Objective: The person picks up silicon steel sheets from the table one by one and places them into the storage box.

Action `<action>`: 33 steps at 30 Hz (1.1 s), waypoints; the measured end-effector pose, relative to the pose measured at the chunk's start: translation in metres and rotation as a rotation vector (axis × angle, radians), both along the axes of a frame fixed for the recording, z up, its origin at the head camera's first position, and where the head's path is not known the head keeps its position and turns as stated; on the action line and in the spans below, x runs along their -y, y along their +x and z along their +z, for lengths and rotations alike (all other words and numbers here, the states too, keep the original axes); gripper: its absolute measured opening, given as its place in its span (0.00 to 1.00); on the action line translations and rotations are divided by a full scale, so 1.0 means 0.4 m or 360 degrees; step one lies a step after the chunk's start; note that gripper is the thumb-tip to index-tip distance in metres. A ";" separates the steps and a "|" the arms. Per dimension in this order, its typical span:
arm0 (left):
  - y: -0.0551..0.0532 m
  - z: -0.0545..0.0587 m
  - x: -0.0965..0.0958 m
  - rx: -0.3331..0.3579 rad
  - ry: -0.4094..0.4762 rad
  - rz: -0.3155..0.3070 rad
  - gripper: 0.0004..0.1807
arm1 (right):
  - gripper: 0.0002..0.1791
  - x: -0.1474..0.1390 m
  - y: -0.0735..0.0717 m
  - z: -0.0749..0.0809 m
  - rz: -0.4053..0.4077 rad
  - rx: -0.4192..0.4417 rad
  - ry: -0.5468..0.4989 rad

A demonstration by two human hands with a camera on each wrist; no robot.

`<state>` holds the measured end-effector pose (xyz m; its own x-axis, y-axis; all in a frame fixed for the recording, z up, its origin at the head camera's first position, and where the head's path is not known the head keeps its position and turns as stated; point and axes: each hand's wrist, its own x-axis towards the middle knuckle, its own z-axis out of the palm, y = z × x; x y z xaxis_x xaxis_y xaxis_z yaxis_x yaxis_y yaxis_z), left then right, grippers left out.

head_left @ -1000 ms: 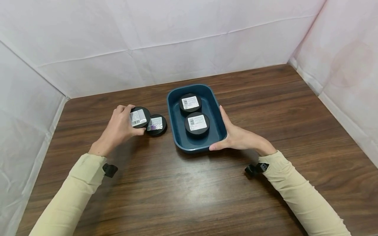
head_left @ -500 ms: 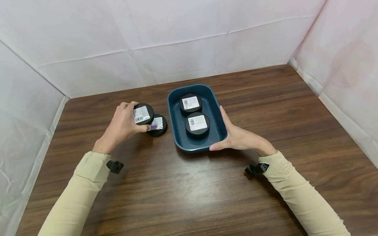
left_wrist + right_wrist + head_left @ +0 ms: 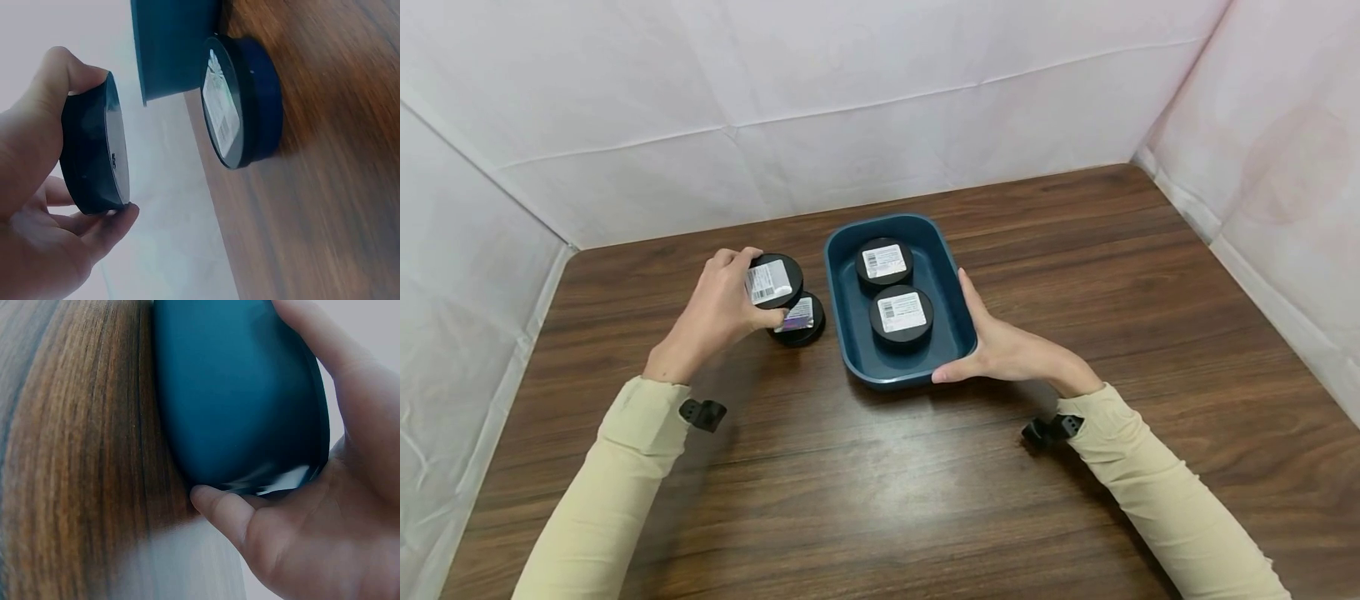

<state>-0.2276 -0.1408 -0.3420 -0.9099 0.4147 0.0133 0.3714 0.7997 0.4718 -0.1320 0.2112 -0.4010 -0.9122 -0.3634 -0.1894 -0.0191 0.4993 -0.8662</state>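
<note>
My left hand (image 3: pixel 724 302) grips a flat round black container (image 3: pixel 776 282) between thumb and fingers; a white barcode label faces up on it. Off the table in the left wrist view, it overlaps a second round black container (image 3: pixel 800 321) in the head view. That one lies on the table, its label (image 3: pixel 220 112) partly silver. A deep blue rectangular tray (image 3: pixel 859 354) stands just right of it. Inside are two more labelled black containers, a rear one (image 3: pixel 884 263) and a front one (image 3: pixel 902 318). My right hand (image 3: pixel 1011 346) holds the tray's near right corner, thumb on the front wall.
The brown wood-grain table (image 3: pixel 865 483) reaches back to a white cloth wall (image 3: pixel 775 167). Another cloth wall (image 3: pixel 1292 183) rises on the right, and one more on the left. Each wrist wears a small black device, such as the left strap piece (image 3: pixel 703 414).
My left hand has carried its container right and slightly back, over part of the one on the table. My right hand and the tray have stayed still.
</note>
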 end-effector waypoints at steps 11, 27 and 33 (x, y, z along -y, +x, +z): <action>-0.002 0.010 -0.037 0.0012 0.0026 -0.0005 0.47 | 0.78 -0.005 0.003 0.002 -0.0015 0.0029 0.0045; 0.002 0.010 -0.072 0.0017 0.0033 -0.0028 0.47 | 0.78 -0.001 0.004 0.012 -0.0019 0.0088 0.0077; 0.003 0.008 -0.090 0.0022 0.0005 -0.0042 0.48 | 0.79 -0.001 0.003 0.013 -0.0006 0.0076 0.0071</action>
